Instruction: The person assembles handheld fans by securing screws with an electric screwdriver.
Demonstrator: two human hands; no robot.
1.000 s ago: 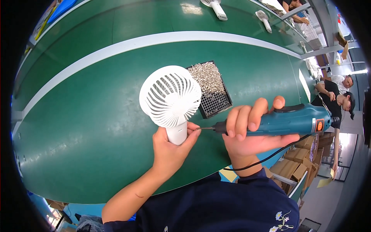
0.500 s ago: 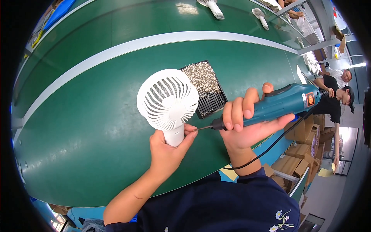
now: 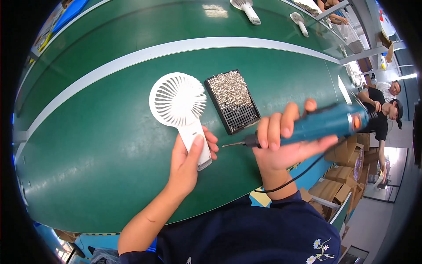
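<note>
A white handheld fan (image 3: 178,100) is in my left hand (image 3: 187,165), which is closed round its handle with the thumb lying along the front. The slatted round head points away from me, tilted a little left. My right hand (image 3: 277,145) grips a teal electric screwdriver (image 3: 323,125), slightly blurred, its black cable hanging down. The thin bit points left, apart from the fan, close to my left fingertips. Beyond the bit lies a black perforated tray (image 3: 239,116), its far part heaped with small silvery screws (image 3: 227,88).
A pale rail (image 3: 176,47) curves across the green table (image 3: 96,158). Behind it, more white fans (image 3: 250,13) lie on a green surface. Cardboard boxes (image 3: 338,174) stand at the right, near a co-worker in black (image 3: 376,99). Another person's hands (image 3: 340,18) show at the far right.
The fan has turned in my left hand, showing its full handle, and has come away from the screwdriver bit. The screwdriver stays nearly in place, tilting slightly.
</note>
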